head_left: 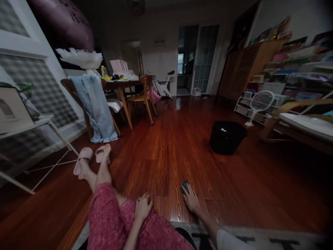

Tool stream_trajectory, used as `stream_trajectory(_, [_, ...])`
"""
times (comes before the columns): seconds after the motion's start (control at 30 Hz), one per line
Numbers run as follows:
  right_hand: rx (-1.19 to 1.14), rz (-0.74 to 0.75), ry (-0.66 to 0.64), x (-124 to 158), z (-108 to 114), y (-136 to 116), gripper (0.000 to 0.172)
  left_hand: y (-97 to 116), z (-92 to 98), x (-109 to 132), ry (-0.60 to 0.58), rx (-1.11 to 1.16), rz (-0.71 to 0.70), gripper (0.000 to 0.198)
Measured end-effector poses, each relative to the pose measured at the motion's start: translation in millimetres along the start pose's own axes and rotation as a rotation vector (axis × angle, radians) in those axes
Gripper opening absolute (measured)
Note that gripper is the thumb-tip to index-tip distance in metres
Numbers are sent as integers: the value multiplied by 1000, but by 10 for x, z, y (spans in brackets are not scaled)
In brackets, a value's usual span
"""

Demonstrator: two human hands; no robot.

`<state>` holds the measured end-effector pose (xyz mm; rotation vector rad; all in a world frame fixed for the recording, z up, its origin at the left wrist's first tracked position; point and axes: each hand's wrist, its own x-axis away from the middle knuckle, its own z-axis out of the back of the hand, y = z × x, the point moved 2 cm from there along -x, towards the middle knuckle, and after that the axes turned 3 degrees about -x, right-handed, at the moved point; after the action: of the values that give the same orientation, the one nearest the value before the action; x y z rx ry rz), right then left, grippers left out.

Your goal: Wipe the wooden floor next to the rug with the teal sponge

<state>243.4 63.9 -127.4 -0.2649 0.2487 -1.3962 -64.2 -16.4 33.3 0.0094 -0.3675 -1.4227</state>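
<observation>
On floor point(163, 146): bin point(225, 144), white scrap point(223, 129) perhaps inside | right hand point(191, 200) cupping mouse point(184, 188) | left hand point(143, 207) loosely curled

Floor point(161, 139): glossy red-brown wood, grain showing. Mouse point(185, 184) on it, near, just right of centre. Black bin point(225, 140) farther right, pink slippers point(85, 153) left, white racket point(254, 114) standing far right. Grey mat point(260, 232) along near edge.

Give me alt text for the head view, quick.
Right hand over a dark computer mouse; left hand resting on red clothing across the lap. Beyond, a black bin stands on a wooden floor, with a table farther back, left.
</observation>
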Motion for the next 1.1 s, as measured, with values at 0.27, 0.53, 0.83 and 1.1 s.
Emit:
stream_trajectory(0.27, [-4,-44,-81,-50,19,-179,58,-23,-17,27,41,16,-17,44])
stream_trajectory(0.53, [-75,142,-86,885,-235,106,53,-26,9,63,49,53,-11,44])
stream_trajectory(0.83, [30,39,-123,22,5,-108,56,-25,28,78,52,85,12,49])
stream_trajectory(1.1, [50,-111,-194,-456,2,-338,61,8,21,23,12,91,24,58])
